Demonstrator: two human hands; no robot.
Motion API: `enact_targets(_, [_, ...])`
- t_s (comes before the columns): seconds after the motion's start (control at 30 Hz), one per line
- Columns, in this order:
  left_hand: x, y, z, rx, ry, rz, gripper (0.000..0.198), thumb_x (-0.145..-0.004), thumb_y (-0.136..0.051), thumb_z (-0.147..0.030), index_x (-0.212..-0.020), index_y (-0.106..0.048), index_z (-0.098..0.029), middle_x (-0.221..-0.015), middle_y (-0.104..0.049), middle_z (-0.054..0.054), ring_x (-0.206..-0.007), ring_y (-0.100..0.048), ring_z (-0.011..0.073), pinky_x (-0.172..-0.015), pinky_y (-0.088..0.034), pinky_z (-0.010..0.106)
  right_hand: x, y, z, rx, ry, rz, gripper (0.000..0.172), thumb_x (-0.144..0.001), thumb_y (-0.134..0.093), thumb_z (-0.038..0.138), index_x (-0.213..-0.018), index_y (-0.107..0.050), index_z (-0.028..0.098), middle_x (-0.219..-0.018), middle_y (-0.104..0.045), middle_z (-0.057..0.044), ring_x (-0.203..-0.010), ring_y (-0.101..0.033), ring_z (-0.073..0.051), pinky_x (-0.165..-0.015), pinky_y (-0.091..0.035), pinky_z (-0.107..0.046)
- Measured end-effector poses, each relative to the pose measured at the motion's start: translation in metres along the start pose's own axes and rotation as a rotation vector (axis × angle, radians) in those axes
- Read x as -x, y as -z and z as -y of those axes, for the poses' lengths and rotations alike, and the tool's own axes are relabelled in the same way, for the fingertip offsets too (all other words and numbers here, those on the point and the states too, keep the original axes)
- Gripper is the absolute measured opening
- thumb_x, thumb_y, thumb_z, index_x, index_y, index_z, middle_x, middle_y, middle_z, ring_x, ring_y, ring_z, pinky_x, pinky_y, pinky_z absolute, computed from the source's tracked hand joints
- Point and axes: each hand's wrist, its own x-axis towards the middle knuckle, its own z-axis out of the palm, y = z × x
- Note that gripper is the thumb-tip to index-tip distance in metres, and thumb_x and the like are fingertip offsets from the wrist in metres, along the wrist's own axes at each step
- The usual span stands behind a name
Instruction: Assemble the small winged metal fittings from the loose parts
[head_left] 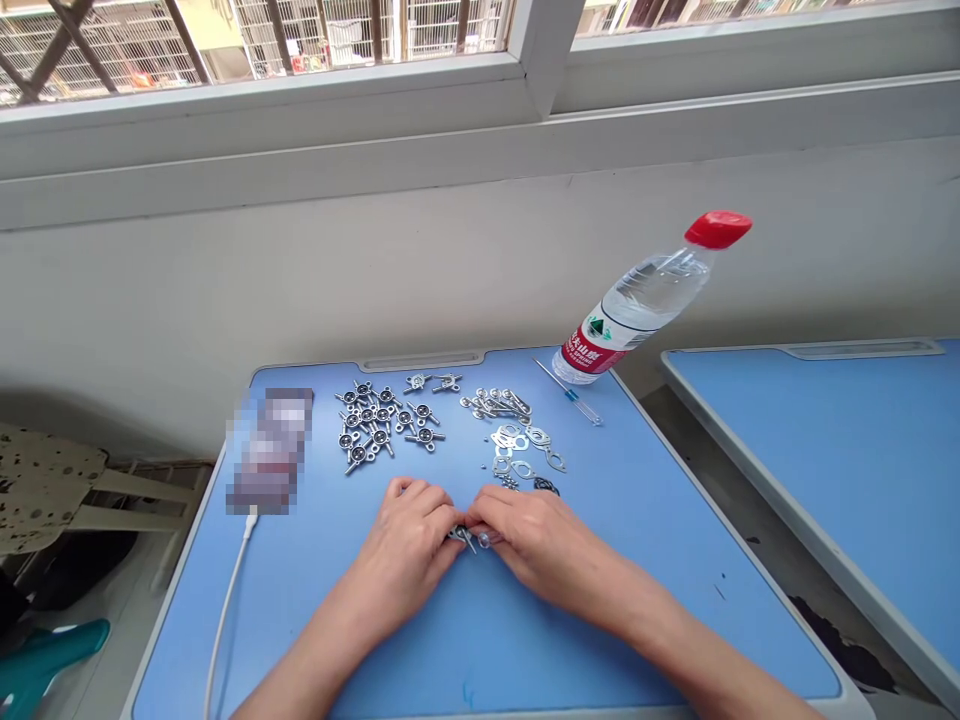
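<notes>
My left hand (409, 545) and my right hand (525, 530) rest side by side on the blue table (480, 640), fingertips meeting. Between them they pinch a small silver metal part (463, 537); both sets of fingers are curled closed on it. Behind the left hand lies a group of several assembled silver pieces (382, 420) with round dark centres. Behind the right hand is a heap of loose flat metal plates and rings (517, 435).
A water bottle (645, 300) with a red cap stands at the table's back right corner, a small blue-handled screwdriver (574, 395) beside it. A blurred phone (270, 450) with a white cable (225, 620) lies at the left. A second blue table (847, 450) stands to the right.
</notes>
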Motion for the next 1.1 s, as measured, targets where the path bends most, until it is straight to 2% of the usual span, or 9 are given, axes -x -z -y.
enact_targets(0.17, [-0.001, 0.002, -0.001, -0.006, -0.003, 0.014, 0.009, -0.089, -0.061, -0.013, -0.097, -0.063, -0.018, -0.089, -0.063, 0.002, -0.083, -0.054, 0.0188, -0.081, -0.038, 0.037, -0.003, 0.008, -0.001, -0.249, -0.173, 0.039, 0.015, -0.081, -0.053, 0.005, -0.084, -0.057, 0.019, -0.076, -0.066, 0.000, -0.061, -0.056, -0.014, -0.055, -0.034, -0.025])
enact_targets(0.27, [-0.001, 0.003, -0.002, -0.009, -0.009, 0.014, 0.009, -0.089, -0.062, -0.014, -0.097, -0.062, -0.018, -0.089, -0.063, 0.002, -0.084, -0.054, 0.0190, -0.082, -0.038, 0.037, -0.005, 0.022, -0.001, -0.387, -0.248, 0.026, 0.002, -0.087, -0.056, 0.018, -0.087, -0.055, 0.020, -0.082, -0.065, -0.001, -0.067, -0.056, -0.015, -0.061, -0.040, -0.026])
enact_targets(0.43, [-0.002, 0.004, -0.001, 0.009, -0.011, 0.006, 0.013, -0.088, -0.063, -0.013, -0.099, -0.062, -0.018, -0.091, -0.063, 0.002, -0.085, -0.055, 0.0193, -0.083, -0.039, 0.038, -0.005, 0.044, 0.000, -0.567, -0.365, -0.054, 0.025, -0.098, -0.039, 0.035, -0.083, -0.054, 0.021, -0.080, -0.058, -0.002, -0.069, -0.051, -0.015, -0.062, -0.041, -0.027])
enact_targets(0.57, [-0.001, 0.004, 0.000, 0.021, -0.015, 0.004, 0.013, -0.088, -0.062, -0.012, -0.100, -0.062, -0.018, -0.091, -0.063, 0.003, -0.086, -0.056, 0.0194, -0.084, -0.039, 0.039, -0.005, 0.046, 0.000, -0.744, -0.420, -0.129, 0.039, -0.101, -0.030, 0.042, -0.077, -0.053, 0.020, -0.076, -0.053, -0.002, -0.068, -0.049, -0.015, -0.063, -0.042, -0.028])
enact_targets(0.7, [-0.002, 0.004, 0.002, 0.015, -0.028, -0.007, 0.012, -0.088, -0.062, -0.013, -0.099, -0.062, -0.019, -0.090, -0.063, 0.003, -0.086, -0.056, 0.0197, -0.083, -0.040, 0.038, -0.006, 0.041, -0.001, -0.818, -0.403, -0.172, 0.039, -0.100, -0.032, 0.044, -0.077, -0.052, 0.020, -0.077, -0.051, -0.002, -0.068, -0.048, -0.014, -0.061, -0.041, -0.027])
enact_targets(0.83, [-0.003, 0.003, 0.002, 0.014, -0.029, -0.010, 0.014, -0.087, -0.062, -0.013, -0.099, -0.062, -0.020, -0.091, -0.064, 0.003, -0.087, -0.056, 0.0198, -0.083, -0.041, 0.038, -0.007, 0.035, 0.001, -0.908, -0.336, -0.133, 0.029, -0.099, -0.038, 0.039, -0.082, -0.051, 0.019, -0.073, -0.049, 0.001, -0.056, -0.048, -0.010, -0.056, -0.042, -0.025])
enact_targets(1.1, [-0.003, 0.006, -0.001, 0.007, -0.019, -0.002, 0.013, -0.088, -0.060, -0.015, -0.099, -0.063, -0.021, -0.091, -0.065, 0.003, -0.086, -0.057, 0.0192, -0.083, -0.042, 0.037, -0.009, 0.034, 0.007, -0.750, -0.157, -0.172, 0.015, -0.094, -0.040, 0.022, -0.084, -0.051, 0.020, -0.077, -0.054, -0.001, -0.064, -0.049, -0.013, -0.060, -0.042, -0.026])
